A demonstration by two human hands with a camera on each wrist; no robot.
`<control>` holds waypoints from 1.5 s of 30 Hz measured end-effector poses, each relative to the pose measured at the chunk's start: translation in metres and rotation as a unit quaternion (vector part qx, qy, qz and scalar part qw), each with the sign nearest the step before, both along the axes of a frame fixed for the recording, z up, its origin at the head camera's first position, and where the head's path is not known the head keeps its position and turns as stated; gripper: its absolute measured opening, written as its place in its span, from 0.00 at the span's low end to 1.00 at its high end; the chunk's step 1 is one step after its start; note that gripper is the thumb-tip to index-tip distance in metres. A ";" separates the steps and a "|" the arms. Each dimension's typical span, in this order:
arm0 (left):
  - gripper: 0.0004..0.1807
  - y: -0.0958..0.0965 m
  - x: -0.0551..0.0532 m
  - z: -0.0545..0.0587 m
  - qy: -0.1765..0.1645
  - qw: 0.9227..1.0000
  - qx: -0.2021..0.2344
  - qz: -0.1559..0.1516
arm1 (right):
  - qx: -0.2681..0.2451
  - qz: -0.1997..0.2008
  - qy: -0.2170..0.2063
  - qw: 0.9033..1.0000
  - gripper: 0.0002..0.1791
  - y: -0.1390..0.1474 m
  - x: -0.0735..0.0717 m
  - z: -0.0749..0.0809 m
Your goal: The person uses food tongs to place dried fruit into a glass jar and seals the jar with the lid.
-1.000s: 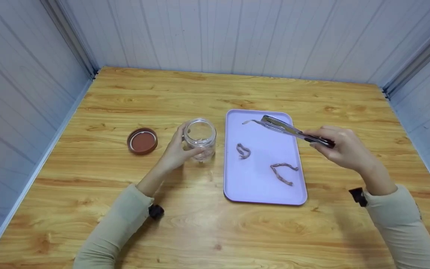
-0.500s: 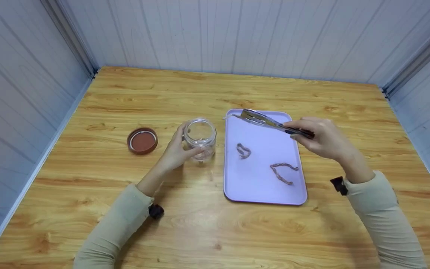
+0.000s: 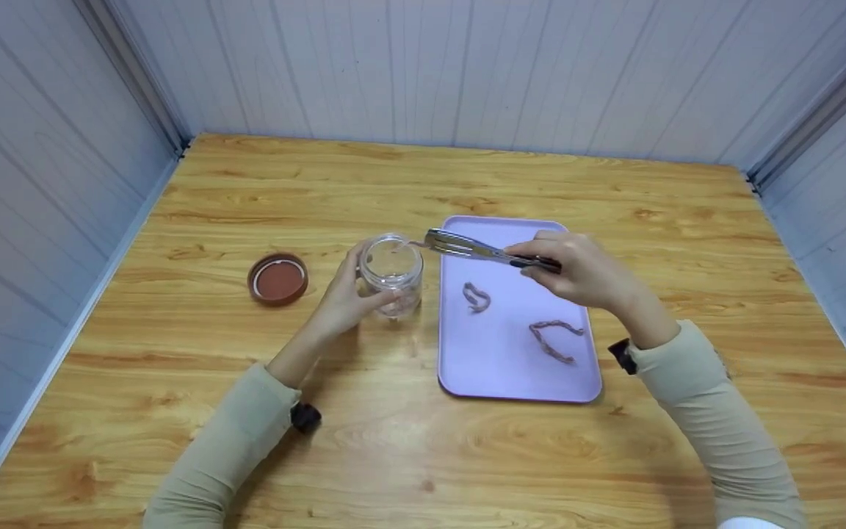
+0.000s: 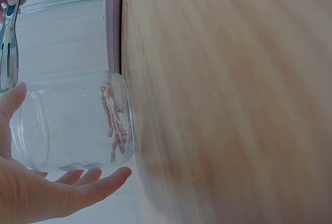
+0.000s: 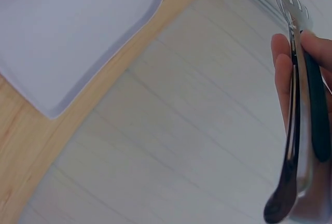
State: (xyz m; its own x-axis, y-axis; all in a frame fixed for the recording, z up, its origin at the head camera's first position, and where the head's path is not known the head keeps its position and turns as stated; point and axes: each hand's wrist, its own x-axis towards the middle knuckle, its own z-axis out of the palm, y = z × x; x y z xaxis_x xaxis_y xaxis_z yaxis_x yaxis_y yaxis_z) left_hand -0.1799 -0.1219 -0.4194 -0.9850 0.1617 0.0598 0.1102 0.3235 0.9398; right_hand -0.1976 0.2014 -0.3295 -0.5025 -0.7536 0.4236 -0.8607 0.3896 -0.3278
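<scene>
My left hand [image 3: 342, 297] grips a clear, lidless jar [image 3: 407, 297] standing on the table, thumb on its near side. Several brown twisted strips, like dried meat [image 4: 115, 123], lie at its bottom in the left wrist view. My right hand [image 3: 577, 270] holds metal tongs [image 3: 471, 248] by their dark handles, pressed nearly closed. From the tong tips a thin reddish-brown strip [image 3: 413, 244] sticks out over the jar's mouth; its end also shows in the right wrist view. Two more twisted strips lie on a lilac tray [image 3: 496, 371]: a looped one [image 3: 476, 297] and a bent one [image 3: 551, 342].
A brown-red lid [image 3: 280, 281] lies inner side up on the wooden table [image 3: 408, 455], left of the jar. The tray sits just right of the jar. Pale panel walls [image 3: 423, 73] enclose the table at the back and both sides.
My right hand has carried the tongs and strip leftward from above the tray to the jar's mouth. My left hand and the jar have stayed in place.
</scene>
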 end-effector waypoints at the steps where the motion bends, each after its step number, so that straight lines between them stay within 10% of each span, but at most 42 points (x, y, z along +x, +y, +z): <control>1: 0.47 0.000 0.000 0.000 0.002 1.000 0.001 -0.001 | -0.001 0.004 -0.002 1.000 0.16 -0.003 0.000 0.000; 11: 0.48 0.000 0.001 0.001 0.001 1.000 0.006 -0.008 | -0.018 0.020 0.004 1.000 0.17 -0.020 -0.004 -0.013; 20: 0.45 0.005 0.017 0.030 0.004 1.000 0.024 -0.019 | -0.034 0.002 0.018 0.999 0.18 -0.006 -0.005 -0.014; 27: 0.47 -0.001 0.001 0.000 0.014 1.000 0.014 -0.012 | -0.032 -0.027 0.027 0.999 0.20 0.018 0.000 -0.008; 45: 0.48 -0.001 0.001 0.001 0.006 1.000 0.011 -0.009 | -0.016 -0.112 0.008 0.994 0.21 0.072 0.016 -0.037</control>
State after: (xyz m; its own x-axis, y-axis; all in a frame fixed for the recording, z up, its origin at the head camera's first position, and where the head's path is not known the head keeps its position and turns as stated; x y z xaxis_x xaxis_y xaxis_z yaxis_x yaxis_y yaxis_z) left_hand -0.1790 -0.1225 -0.4183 -0.9812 0.1773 0.0761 0.1277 0.3010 0.9450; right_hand -0.1815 0.2736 -0.3665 -0.6494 -0.6098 0.4543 -0.7585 0.5622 -0.3296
